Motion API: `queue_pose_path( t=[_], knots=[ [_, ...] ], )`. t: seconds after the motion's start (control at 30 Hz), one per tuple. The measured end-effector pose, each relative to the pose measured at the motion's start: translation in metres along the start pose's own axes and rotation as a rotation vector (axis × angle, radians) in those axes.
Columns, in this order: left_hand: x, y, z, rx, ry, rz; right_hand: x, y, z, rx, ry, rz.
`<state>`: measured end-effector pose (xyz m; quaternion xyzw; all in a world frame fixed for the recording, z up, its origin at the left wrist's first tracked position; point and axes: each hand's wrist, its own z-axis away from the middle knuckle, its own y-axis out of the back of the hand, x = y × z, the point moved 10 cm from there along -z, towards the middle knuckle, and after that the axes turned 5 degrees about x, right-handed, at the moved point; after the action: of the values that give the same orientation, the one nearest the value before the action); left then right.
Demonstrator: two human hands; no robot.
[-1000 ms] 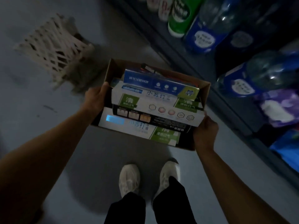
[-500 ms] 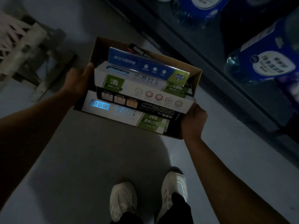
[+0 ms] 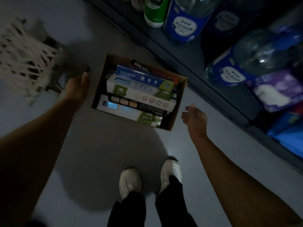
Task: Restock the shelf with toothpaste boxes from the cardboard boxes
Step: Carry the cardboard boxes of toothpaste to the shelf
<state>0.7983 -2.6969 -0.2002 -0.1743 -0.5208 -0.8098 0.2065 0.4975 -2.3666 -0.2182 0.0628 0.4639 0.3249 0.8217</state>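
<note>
Both hands have let go of the cardboard box (image 3: 178,102), which is now sitting on the grey floor (image 3: 91,149) beside the shelf (image 3: 193,51), toothpaste boxes (image 3: 139,95) stacked inside. The left hand (image 3: 77,89) and right hand (image 3: 195,117) are hovering at its sides, fingers loosely spread, holding nothing. Lower boxes are hiding in shadow; dim light is blurring the labels.

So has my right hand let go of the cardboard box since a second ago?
Yes. The right hand gripped the cardboard box at its near right corner earlier; now it hangs off it with a gap, toward the shelf, fingers loose.
</note>
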Motion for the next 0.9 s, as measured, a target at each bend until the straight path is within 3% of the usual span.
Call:
queue_pose_path(
  t=[0.13, 0.23, 0.4, 0.5, 0.67, 0.9],
  knots=[
    [0.074, 0.063, 0.084, 0.023, -0.026, 0.001, -0.058, 0.040, 0.055, -0.033, -0.023, -0.031],
    [0.129, 0.086, 0.148, -0.098, -0.072, -0.007, -0.109, 0.065, 0.105, -0.057, -0.032, 0.005],
    [0.222, 0.130, 0.247, -0.267, -0.219, -0.079, -0.202, 0.119, 0.192, -0.063, 0.092, 0.025],
    [0.282, 0.168, 0.302, -0.283, -0.394, -0.183, -0.244, 0.163, 0.237, -0.043, 0.182, 0.081],
    [0.367, 0.201, 0.402, -0.331, -0.669, -0.275, -0.285, 0.267, 0.308, 0.082, 0.274, 0.181],
    [0.491, 0.156, 0.642, -0.545, -1.139, -0.371, -0.262, 0.519, 0.409, 0.437, 0.169, 0.173]
  ],
)
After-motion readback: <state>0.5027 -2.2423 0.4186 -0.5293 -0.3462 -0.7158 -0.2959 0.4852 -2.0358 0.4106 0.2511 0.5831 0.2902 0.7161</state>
